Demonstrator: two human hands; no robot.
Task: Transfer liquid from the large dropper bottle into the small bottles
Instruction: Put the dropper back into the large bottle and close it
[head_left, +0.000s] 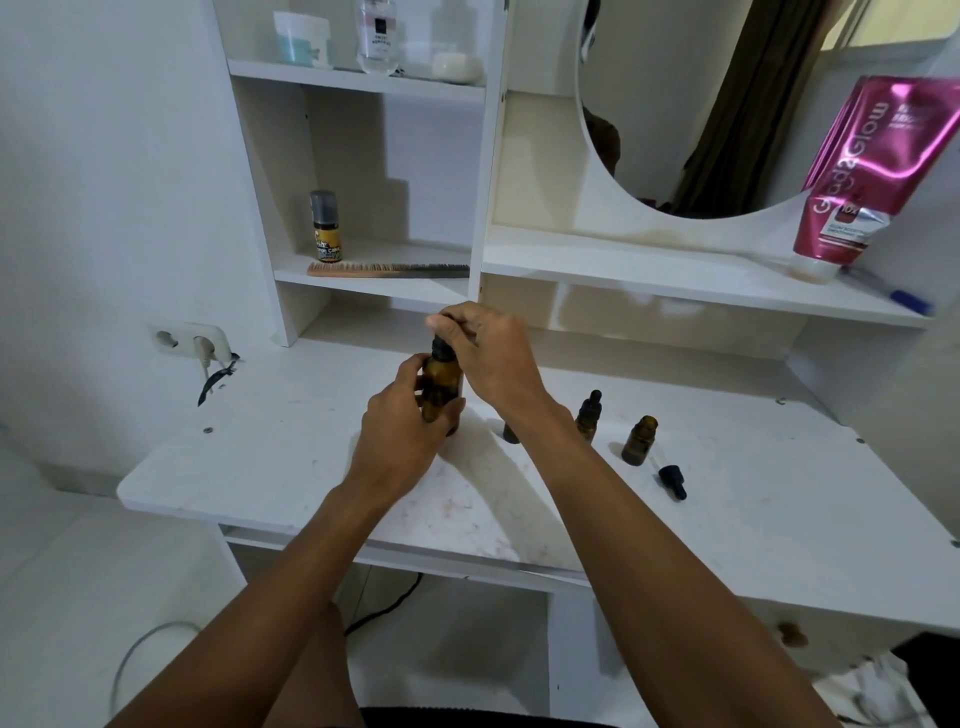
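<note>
The left hand (402, 421) grips the large dropper bottle (442, 388); the right hand (493, 358) pinches its cap (441, 349). Best keep it upright and twist slowly.

The left grip (408, 415) holds the large amber dropper bottle (442, 387) upright at the white counter (280, 447), and the right grip (488, 353) pinches its black cap (443, 349). To the right stand a capped small bottle (589, 413) and an open small bottle (640, 441), with a loose dropper (673, 482) lying just beside it.
</note>
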